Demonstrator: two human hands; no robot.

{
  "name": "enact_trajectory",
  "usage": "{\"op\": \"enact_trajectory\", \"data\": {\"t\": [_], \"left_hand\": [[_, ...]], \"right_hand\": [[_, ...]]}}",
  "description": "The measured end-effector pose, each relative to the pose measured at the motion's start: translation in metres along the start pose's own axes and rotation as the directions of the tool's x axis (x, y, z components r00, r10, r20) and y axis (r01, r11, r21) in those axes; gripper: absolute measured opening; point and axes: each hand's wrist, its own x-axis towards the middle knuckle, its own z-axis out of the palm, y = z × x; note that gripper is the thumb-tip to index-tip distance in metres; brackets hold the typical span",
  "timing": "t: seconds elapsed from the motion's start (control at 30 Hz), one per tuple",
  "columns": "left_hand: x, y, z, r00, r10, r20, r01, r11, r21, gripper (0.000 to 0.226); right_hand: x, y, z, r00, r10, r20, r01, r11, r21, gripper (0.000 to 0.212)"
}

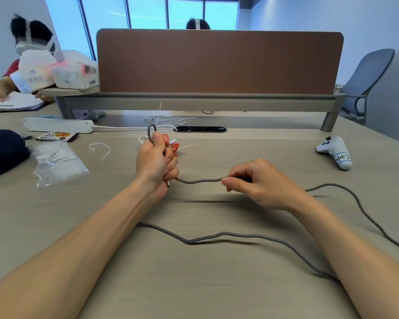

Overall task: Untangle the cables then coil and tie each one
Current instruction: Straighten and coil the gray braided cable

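Observation:
A grey braided cable runs across the table in front of me. My left hand is closed around a fold of it; a small loop sticks out above my fist and a metal plug tip shows below it. My right hand pinches the same cable a short way to the right, so a span hangs between my hands. From my right hand the cable trails off right, then curves back along the table under my forearms. An orange cable lies bundled on the table just behind my left hand.
White cable ties lie loose on the table, beside a clear plastic bag. A white power strip, a snack packet and a dark cloth sit at the left. A white controller lies at the right. A brown divider stands behind.

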Motion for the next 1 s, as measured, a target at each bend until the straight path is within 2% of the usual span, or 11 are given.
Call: {"op": "enact_trajectory", "data": {"t": [0.1, 0.2, 0.33, 0.47, 0.57, 0.67, 0.73, 0.8, 0.87, 1.0], "left_hand": [[-0.001, -0.001, -0.002, 0.995, -0.077, 0.064, 0.073, 0.995, 0.067, 0.031], [-0.007, -0.002, 0.002, 0.967, -0.203, 0.156, 0.184, 0.974, 0.133, 0.017], [-0.014, -0.002, 0.005, 0.921, -0.305, 0.242, 0.247, 0.939, 0.24, 0.022], [-0.018, -0.005, 0.005, 0.892, -0.32, 0.32, 0.165, 0.888, 0.429, 0.03], [-0.023, -0.009, 0.006, 0.835, -0.355, 0.421, 0.103, 0.851, 0.514, 0.042], [-0.029, -0.015, 0.009, 0.793, -0.4, 0.46, 0.053, 0.797, 0.601, 0.046], [-0.032, -0.019, 0.012, 0.774, -0.409, 0.484, -0.002, 0.762, 0.648, 0.035], [-0.034, -0.023, 0.013, 0.742, -0.411, 0.53, -0.039, 0.763, 0.646, 0.027], [-0.034, -0.026, 0.013, 0.732, -0.386, 0.562, -0.068, 0.779, 0.624, 0.031], [-0.029, -0.03, 0.011, 0.786, -0.231, 0.574, -0.16, 0.82, 0.55, 0.038]], "right_hand": [[-0.001, 0.005, -0.004, 0.994, -0.031, -0.108, 0.027, 0.999, -0.033, 0.022], [-0.001, 0.009, -0.005, 0.963, -0.135, -0.233, 0.112, 0.988, -0.109, 0.019], [0.001, 0.012, -0.005, 0.938, -0.25, -0.241, 0.211, 0.961, -0.177, 0.021], [0.001, 0.015, -0.005, 0.901, -0.218, -0.375, 0.132, 0.961, -0.243, 0.033], [0.002, 0.015, -0.004, 0.854, -0.251, -0.456, 0.118, 0.946, -0.3, 0.042], [0.002, 0.012, -0.001, 0.826, -0.312, -0.469, 0.172, 0.932, -0.318, 0.036], [0.003, 0.01, 0.002, 0.822, -0.334, -0.462, 0.202, 0.928, -0.312, 0.029], [0.005, 0.01, 0.003, 0.826, -0.342, -0.449, 0.221, 0.928, -0.3, 0.023], [0.005, 0.011, 0.004, 0.826, -0.343, -0.447, 0.227, 0.928, -0.294, 0.021], [0.004, 0.011, 0.001, 0.859, -0.264, -0.439, 0.186, 0.959, -0.211, 0.024]]}}
